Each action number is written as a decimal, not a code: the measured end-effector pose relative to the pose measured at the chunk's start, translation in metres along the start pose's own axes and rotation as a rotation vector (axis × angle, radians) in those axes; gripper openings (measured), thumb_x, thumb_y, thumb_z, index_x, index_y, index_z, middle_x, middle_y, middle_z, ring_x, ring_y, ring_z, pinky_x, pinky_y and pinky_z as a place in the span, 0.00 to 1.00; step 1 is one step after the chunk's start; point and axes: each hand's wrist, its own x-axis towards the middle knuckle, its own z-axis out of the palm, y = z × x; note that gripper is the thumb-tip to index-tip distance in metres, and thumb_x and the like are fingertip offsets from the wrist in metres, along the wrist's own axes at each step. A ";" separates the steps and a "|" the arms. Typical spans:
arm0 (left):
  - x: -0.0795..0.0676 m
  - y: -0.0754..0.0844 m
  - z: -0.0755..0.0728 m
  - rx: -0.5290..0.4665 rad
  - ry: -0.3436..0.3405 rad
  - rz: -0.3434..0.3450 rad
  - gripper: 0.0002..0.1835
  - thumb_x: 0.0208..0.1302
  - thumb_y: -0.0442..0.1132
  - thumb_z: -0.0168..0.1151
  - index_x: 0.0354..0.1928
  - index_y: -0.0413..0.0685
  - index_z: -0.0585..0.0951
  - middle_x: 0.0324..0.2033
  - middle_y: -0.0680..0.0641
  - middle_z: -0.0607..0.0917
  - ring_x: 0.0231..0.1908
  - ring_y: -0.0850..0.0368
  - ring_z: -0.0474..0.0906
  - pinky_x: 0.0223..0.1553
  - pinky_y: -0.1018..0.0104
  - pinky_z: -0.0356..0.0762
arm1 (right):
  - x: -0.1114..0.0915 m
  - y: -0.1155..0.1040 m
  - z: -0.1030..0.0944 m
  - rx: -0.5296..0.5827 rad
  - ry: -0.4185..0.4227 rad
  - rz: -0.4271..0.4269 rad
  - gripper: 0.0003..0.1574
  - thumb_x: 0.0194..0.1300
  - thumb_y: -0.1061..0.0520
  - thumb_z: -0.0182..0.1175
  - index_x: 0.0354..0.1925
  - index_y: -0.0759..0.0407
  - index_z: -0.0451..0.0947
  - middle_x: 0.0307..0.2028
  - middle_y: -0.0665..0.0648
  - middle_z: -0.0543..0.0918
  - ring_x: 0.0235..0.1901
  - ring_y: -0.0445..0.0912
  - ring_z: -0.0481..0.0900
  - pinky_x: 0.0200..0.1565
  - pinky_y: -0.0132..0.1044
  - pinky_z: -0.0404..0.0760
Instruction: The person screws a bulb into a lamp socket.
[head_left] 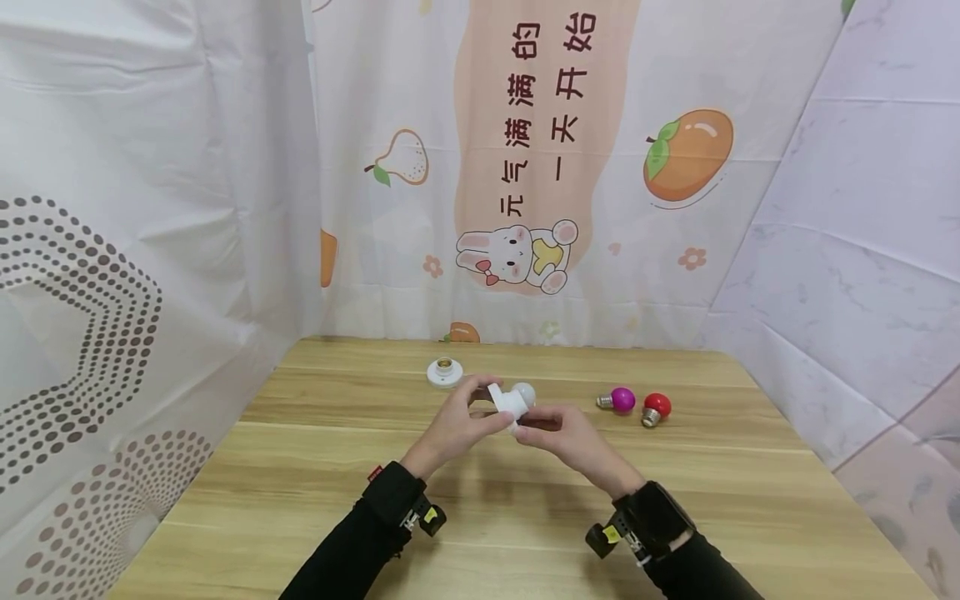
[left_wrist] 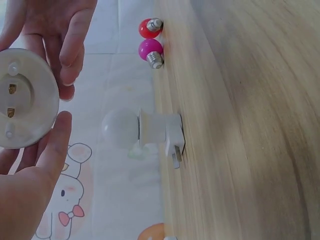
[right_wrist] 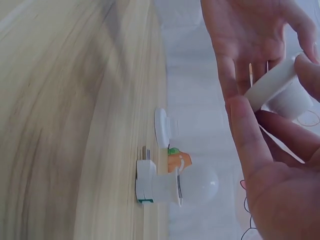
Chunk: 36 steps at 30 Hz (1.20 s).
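Note:
Both hands hold a white round lamp holder (left_wrist: 42,107) between them above the table. My left hand (head_left: 463,423) grips the edge of its disc with thumb and fingers. From the other side my right hand (head_left: 566,437) pinches it. The flat back, with two brass-coloured contacts, shows in the left wrist view; the disc and its cup (right_wrist: 287,100) appear side-on in the right wrist view. Beyond the hands stands a white plug-in lamp socket (left_wrist: 155,129) with a white bulb (left_wrist: 120,129) in it, partly hidden in the head view.
Another round white lamp holder (head_left: 445,374) lies near the table's back edge, left of the hands. To the right lie a magenta bulb (head_left: 622,400) and a red bulb (head_left: 657,406). Printed curtains (head_left: 405,250) stand along the back and sides of the wooden table (head_left: 315,467).

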 end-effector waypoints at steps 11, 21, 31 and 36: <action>0.001 -0.003 0.002 0.075 0.029 0.019 0.30 0.67 0.40 0.66 0.67 0.38 0.70 0.60 0.40 0.70 0.57 0.47 0.72 0.52 0.59 0.81 | -0.003 0.012 -0.035 -0.242 -0.060 -0.053 0.26 0.70 0.51 0.66 0.57 0.68 0.81 0.50 0.63 0.86 0.47 0.49 0.85 0.48 0.38 0.84; 0.000 -0.008 0.003 0.121 0.008 0.014 0.29 0.67 0.41 0.65 0.67 0.38 0.71 0.56 0.42 0.73 0.54 0.50 0.73 0.54 0.57 0.78 | -0.007 0.016 -0.071 -0.591 -0.022 -0.098 0.15 0.67 0.56 0.68 0.48 0.65 0.85 0.39 0.52 0.87 0.38 0.43 0.82 0.40 0.35 0.82; -0.003 -0.009 0.006 0.154 -0.004 -0.007 0.28 0.68 0.39 0.64 0.67 0.37 0.72 0.56 0.43 0.72 0.55 0.40 0.72 0.51 0.56 0.79 | 0.001 0.027 -0.118 -0.749 0.084 -0.052 0.13 0.69 0.61 0.62 0.45 0.72 0.83 0.34 0.57 0.86 0.35 0.47 0.83 0.39 0.44 0.82; -0.003 -0.010 0.007 0.164 -0.013 0.003 0.29 0.68 0.40 0.65 0.67 0.35 0.71 0.56 0.42 0.71 0.55 0.39 0.72 0.50 0.58 0.79 | 0.005 0.044 -0.143 -0.790 0.163 -0.011 0.14 0.67 0.65 0.59 0.47 0.76 0.80 0.37 0.65 0.86 0.38 0.54 0.83 0.41 0.50 0.82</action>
